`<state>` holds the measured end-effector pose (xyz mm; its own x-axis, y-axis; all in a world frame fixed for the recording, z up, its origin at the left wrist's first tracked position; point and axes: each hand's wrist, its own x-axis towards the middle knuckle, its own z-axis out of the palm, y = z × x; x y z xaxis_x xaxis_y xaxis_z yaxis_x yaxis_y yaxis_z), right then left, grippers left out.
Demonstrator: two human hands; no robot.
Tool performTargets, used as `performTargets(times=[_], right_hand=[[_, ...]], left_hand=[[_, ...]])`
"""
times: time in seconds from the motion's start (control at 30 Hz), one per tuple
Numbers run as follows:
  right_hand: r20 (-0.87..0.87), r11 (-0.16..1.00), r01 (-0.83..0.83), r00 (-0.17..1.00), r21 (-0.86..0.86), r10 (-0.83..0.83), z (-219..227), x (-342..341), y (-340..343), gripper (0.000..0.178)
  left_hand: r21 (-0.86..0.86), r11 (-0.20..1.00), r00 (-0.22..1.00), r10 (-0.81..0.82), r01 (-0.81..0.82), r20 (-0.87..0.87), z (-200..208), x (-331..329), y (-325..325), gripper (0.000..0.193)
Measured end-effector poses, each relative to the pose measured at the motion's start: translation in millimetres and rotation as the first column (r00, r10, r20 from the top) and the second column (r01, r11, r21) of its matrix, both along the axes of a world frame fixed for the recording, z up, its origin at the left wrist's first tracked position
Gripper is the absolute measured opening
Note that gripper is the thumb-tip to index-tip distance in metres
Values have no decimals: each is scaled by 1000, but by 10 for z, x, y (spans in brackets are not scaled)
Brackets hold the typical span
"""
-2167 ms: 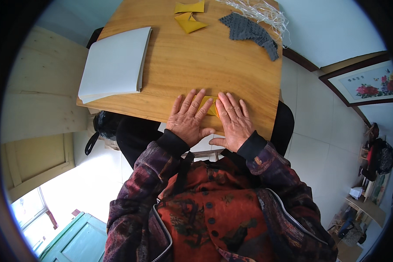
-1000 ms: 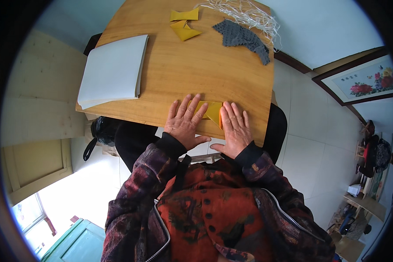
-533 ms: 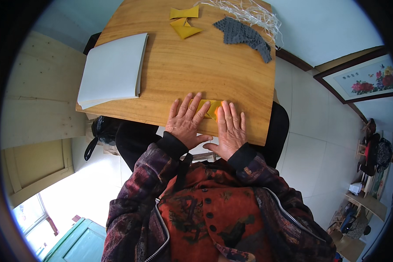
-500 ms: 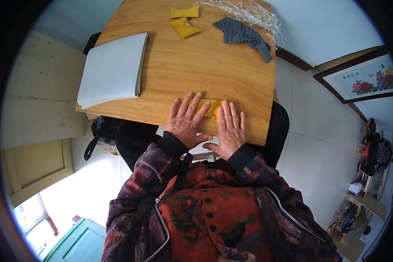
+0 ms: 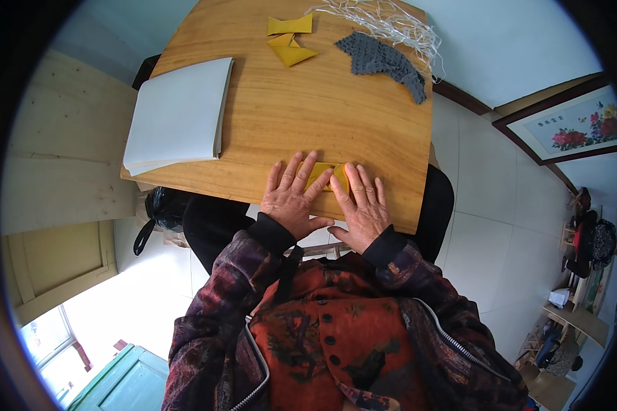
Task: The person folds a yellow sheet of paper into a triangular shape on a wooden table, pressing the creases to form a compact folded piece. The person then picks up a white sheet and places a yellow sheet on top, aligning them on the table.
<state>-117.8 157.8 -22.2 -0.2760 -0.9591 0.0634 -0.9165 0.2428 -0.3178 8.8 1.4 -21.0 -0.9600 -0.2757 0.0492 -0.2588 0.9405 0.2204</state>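
Note:
A folded strip of yellow paper [image 5: 315, 175] lies on the wooden table close to its front edge. My left hand [image 5: 290, 198] rests on its left part with the palm down and fingers spread. Over its right end lies my right hand [image 5: 366, 211], also flat, its index fingertip close to the left one. Both hands cover much of the paper, so its full shape is hidden. Farther back on the table are two more folded yellow paper pieces, one band-like [image 5: 289, 25] and one with a pointed flap [image 5: 293, 53].
A stack of white sheets [image 5: 178, 113] lies at the table's left. A grey textured cloth [image 5: 384, 60] and a tangle of white plastic strands [image 5: 397, 27] lie at the far right. The bare wooden tabletop [image 5: 274, 109] stretches between. A black plastic bag [image 5: 164, 207] sits below left.
My right index finger has shifted left across the paper, toward my left fingertips. Both hands still press flat. The whole view has moved slightly.

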Motion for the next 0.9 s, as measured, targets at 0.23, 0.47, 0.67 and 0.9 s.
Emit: performTargets(times=[0.23,0.47,0.67,0.9], right_hand=[[-25,999,35,999,8,-35,8,32,-25,104],[-58,998,42,998,39,-40,-11,36,-20,100],[-57,999,32,998,-5,-32,-10,33,-1,99],[115,999,-23,993,21,21,82,-99,164,100]], left_hand=[[32,999,997,-4,6,-71,-13,20,-34,99],[-14,1000,1000,-15,15,-28,30,-38,99,106],[64,997,999,-51,52,-12,-7,-78,80,109],[69,996,999,-54,53,5,19,-94,76,108]])
